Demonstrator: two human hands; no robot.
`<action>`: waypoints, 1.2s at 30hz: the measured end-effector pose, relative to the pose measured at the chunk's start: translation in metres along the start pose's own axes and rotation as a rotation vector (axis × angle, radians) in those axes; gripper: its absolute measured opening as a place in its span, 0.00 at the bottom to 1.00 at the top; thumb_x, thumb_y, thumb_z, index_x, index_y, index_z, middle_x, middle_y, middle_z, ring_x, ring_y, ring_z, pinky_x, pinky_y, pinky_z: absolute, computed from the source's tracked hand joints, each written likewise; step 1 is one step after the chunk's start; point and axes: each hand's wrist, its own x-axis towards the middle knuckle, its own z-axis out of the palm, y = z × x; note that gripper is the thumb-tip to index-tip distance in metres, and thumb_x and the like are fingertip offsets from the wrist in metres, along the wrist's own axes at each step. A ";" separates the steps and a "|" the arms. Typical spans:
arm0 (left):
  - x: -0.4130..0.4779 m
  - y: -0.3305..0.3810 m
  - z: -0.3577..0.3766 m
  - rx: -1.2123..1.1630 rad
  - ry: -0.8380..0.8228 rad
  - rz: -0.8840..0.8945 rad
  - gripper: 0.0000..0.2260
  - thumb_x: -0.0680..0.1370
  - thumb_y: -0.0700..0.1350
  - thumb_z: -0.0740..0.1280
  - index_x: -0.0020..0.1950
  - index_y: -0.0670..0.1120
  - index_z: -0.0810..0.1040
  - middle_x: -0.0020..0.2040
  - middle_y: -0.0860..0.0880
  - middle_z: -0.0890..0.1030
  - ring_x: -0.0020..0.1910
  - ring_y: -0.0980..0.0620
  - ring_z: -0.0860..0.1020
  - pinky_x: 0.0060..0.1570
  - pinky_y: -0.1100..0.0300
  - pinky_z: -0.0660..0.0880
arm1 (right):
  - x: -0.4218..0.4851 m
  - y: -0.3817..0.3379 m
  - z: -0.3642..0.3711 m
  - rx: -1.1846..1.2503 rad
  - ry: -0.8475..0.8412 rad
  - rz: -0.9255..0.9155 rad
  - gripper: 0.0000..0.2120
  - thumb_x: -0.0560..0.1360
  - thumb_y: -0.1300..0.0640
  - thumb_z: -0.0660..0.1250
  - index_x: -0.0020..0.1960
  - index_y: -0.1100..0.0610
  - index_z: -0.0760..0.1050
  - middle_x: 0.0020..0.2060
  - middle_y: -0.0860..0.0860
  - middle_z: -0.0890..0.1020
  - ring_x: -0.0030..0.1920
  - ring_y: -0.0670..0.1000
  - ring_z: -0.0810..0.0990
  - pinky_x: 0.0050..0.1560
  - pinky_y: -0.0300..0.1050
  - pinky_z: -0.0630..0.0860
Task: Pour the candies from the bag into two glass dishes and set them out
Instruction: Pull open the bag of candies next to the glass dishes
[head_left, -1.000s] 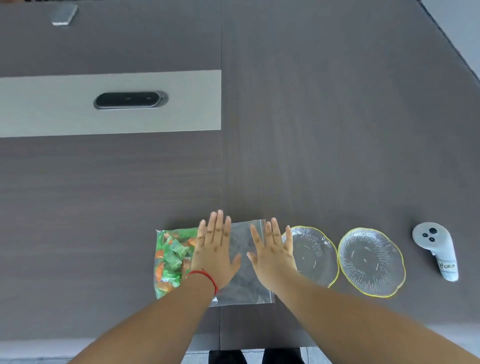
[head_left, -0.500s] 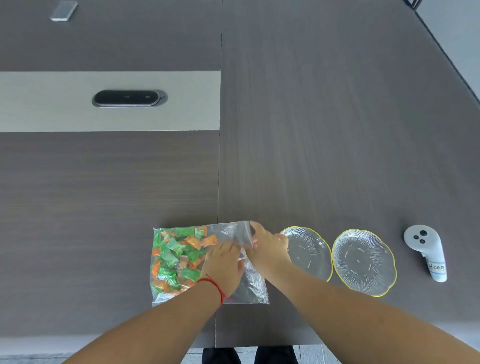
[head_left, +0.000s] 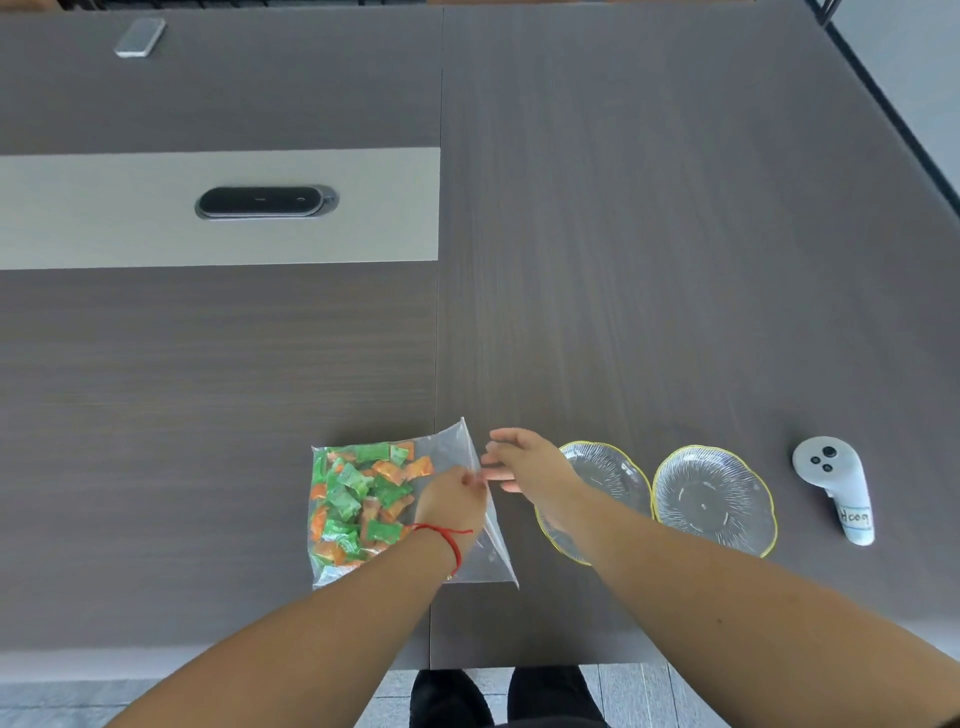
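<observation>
A clear plastic bag (head_left: 451, 448) lies near the table's front edge, its left half packed with green and orange wrapped candies (head_left: 358, 499). My left hand (head_left: 451, 503), a red string at its wrist, pinches the bag's right-hand edge, which is lifted off the table. My right hand (head_left: 524, 462) pinches the same edge from the other side, fingers partly spread. Two empty, gold-rimmed glass dishes stand to the right: the nearer dish (head_left: 608, 473) partly under my right forearm, the farther dish (head_left: 714, 499) fully visible.
A white handheld controller (head_left: 836, 493) with a paper label lies right of the dishes. A black oval device (head_left: 262, 201) sits in a pale panel at the back left. A small grey phone (head_left: 139, 36) is at the far left corner.
My hands went from lying flat on the bag to pinching its right edge. That edge has risen and the far right corner now stands up.
</observation>
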 end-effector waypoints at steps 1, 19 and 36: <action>0.002 -0.002 -0.001 -0.071 -0.020 -0.024 0.10 0.76 0.47 0.60 0.35 0.47 0.72 0.39 0.40 0.81 0.43 0.40 0.81 0.45 0.54 0.77 | -0.001 0.000 -0.001 -0.036 0.015 -0.003 0.13 0.78 0.59 0.64 0.62 0.56 0.74 0.48 0.52 0.82 0.43 0.51 0.83 0.42 0.40 0.73; -0.023 0.012 -0.018 0.000 -0.015 0.076 0.12 0.75 0.49 0.60 0.33 0.48 0.74 0.31 0.47 0.78 0.27 0.50 0.76 0.26 0.59 0.75 | -0.029 0.000 -0.006 -0.246 -0.139 0.008 0.10 0.73 0.54 0.71 0.50 0.60 0.84 0.38 0.55 0.82 0.39 0.48 0.79 0.40 0.34 0.78; -0.027 0.021 -0.077 0.549 0.019 0.153 0.14 0.74 0.55 0.62 0.42 0.44 0.73 0.45 0.44 0.79 0.46 0.43 0.76 0.42 0.57 0.67 | -0.031 0.000 -0.041 -1.038 0.062 -0.194 0.07 0.79 0.57 0.57 0.46 0.54 0.74 0.39 0.53 0.77 0.43 0.57 0.82 0.43 0.47 0.78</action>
